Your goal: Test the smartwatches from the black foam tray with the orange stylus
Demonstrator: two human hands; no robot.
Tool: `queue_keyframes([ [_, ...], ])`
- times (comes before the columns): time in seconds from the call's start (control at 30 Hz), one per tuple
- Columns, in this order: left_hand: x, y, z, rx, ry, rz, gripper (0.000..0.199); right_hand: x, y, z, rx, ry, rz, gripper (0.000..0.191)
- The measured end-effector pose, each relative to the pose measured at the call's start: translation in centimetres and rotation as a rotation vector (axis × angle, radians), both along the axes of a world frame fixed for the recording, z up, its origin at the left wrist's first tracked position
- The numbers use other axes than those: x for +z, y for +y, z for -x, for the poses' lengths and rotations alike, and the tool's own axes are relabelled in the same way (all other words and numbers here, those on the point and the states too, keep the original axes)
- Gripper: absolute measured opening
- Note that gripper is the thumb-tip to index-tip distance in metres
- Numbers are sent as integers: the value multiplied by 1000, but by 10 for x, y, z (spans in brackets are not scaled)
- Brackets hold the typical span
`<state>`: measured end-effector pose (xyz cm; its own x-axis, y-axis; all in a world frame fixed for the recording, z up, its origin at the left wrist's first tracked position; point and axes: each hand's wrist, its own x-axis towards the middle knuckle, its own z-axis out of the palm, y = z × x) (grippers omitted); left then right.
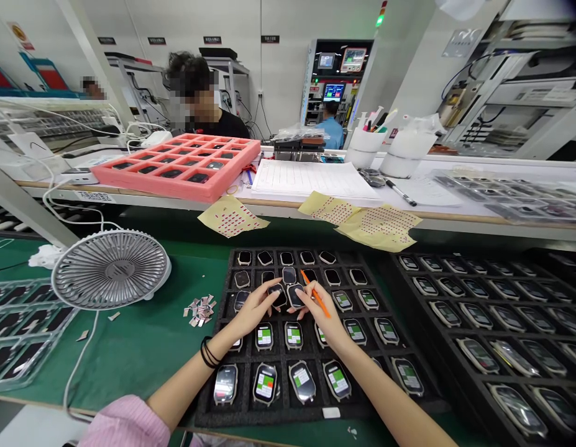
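Observation:
Over the middle of a black foam tray (315,355) my two hands are close together. My left hand (258,304) is closed on a dark-faced watch (278,296). My right hand (321,305) grips a second watch (295,297) just beside it, and an orange stick (318,295) lies across that hand's fingers. Another dark watch (289,275) sits right behind the two held ones. Rows of watches fill the tray's compartments; the nearer ones have lit screens with green and white blocks, such as the watch (265,382) at the front.
A white fan (113,270) stands at the left, near small scraps (201,310) on the green mat. Another black tray (460,347) of watches is at the right. On the shelf sit a pink foam tray (176,186) and papers (310,179). A person (229,124) is beyond.

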<state>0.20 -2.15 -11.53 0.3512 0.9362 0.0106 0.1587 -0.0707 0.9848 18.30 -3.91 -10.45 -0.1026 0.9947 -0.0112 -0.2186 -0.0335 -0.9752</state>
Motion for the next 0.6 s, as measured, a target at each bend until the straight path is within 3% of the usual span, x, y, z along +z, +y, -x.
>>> queue_keyframes([
  [0.2, -1, 3, 0, 9, -109, 45, 51, 2, 0, 1, 5, 50, 16, 39],
  [0.37, -4, 3, 1, 30, -56, -22, 45, -1, 0, 1, 17, 3, -44, 39],
  [0.6, -12, 3, -1, 14, -57, -86, 62, -7, 1, 1, -32, -63, -184, 39],
])
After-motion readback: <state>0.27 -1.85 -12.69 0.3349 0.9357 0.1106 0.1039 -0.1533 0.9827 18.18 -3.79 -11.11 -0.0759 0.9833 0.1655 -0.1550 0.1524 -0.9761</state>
